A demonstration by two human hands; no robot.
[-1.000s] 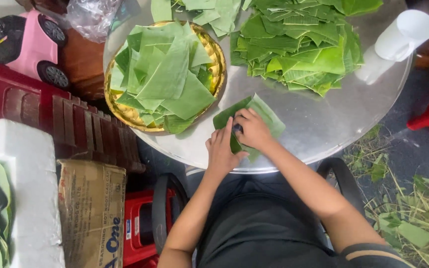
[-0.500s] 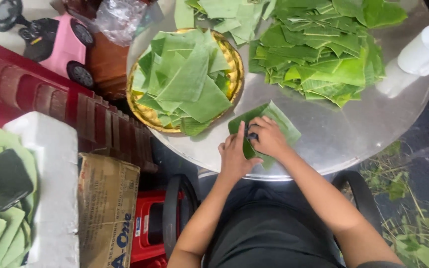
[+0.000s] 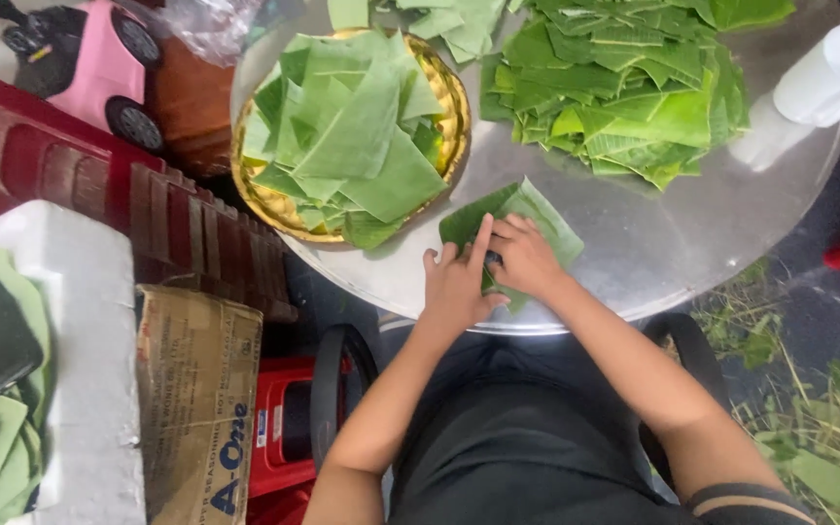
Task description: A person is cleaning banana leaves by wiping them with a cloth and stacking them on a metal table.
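A green banana leaf piece [image 3: 542, 222] lies on the round metal table [image 3: 653, 262] near its front edge. My left hand [image 3: 459, 282] presses flat on the leaf's near left part, fingers spread. My right hand [image 3: 525, 255] rests on the middle of the same leaf, fingers curled around a small dark object that I cannot make out. A golden tray [image 3: 274, 206] heaped with cut green leaf pieces [image 3: 357, 146] stands to the left of my hands. A larger loose pile of leaf pieces [image 3: 624, 92] covers the far side of the table.
A white plastic jug [image 3: 814, 83] stands at the table's right edge. Left of the table are a red crate [image 3: 70, 185], a pink toy car [image 3: 80, 53], a white foam box [image 3: 85, 369] and a cardboard box [image 3: 196, 399]. Leaf scraps [image 3: 809, 428] litter the ground at right.
The view has shifted so the table sits further right and closer. Both hands stay on the leaf; the left hand has spread flatter over it.
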